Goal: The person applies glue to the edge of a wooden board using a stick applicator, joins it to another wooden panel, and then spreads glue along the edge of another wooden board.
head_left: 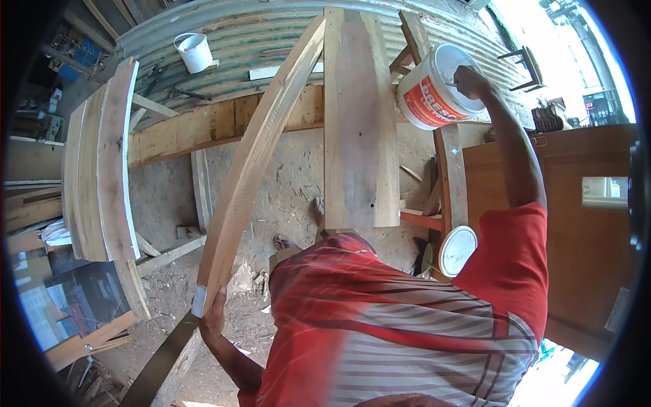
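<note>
My left hand [214, 313] grips the near end of a long, curved wooden plank [261, 146] that runs from lower left up to the top centre. My right hand [470, 81] reaches up and into a white plastic bucket with a red label [431, 91], which stands on a wooden bench at the upper right; the fingers are hidden inside its rim. A wide flat board [358, 122] lies between the curved plank and the bucket. My red striped shirt fills the lower middle.
A white round lid [457, 249] lies below the bucket. Another white bucket [194, 51] stands by the corrugated metal sheet [237, 41] at the top. Stacked curved boards [100, 163] are at left, a brown wooden door panel [569, 224] at right. The dirt floor holds scraps.
</note>
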The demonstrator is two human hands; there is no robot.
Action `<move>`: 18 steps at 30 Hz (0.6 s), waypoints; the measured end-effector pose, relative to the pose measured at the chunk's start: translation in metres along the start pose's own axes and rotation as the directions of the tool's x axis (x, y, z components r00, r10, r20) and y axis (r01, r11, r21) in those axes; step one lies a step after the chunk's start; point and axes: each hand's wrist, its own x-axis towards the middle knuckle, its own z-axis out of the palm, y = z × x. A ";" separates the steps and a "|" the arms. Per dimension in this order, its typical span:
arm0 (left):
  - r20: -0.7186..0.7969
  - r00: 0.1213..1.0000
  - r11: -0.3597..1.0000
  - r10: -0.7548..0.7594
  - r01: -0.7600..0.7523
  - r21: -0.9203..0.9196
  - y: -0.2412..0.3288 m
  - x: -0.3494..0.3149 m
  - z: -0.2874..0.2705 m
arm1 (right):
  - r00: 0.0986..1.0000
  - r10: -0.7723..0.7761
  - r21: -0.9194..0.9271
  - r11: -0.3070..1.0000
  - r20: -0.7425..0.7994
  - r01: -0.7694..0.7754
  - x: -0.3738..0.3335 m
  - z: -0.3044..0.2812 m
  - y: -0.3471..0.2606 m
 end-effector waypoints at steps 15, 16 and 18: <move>-0.154 0.978 0.988 -0.141 0.129 -0.086 0.049 -0.018 0.031 | 0.908 -0.347 0.051 0.937 0.235 0.345 0.012 -0.001 -0.013; -0.165 0.975 0.987 -0.149 0.136 -0.085 0.052 -0.018 0.032 | 0.907 -0.325 0.104 0.946 0.268 0.308 0.007 -0.013 -0.018; -0.174 0.972 0.986 -0.158 0.147 -0.074 0.051 -0.016 0.033 | 0.905 -0.247 0.285 0.947 0.347 0.149 -0.006 -0.041 -0.025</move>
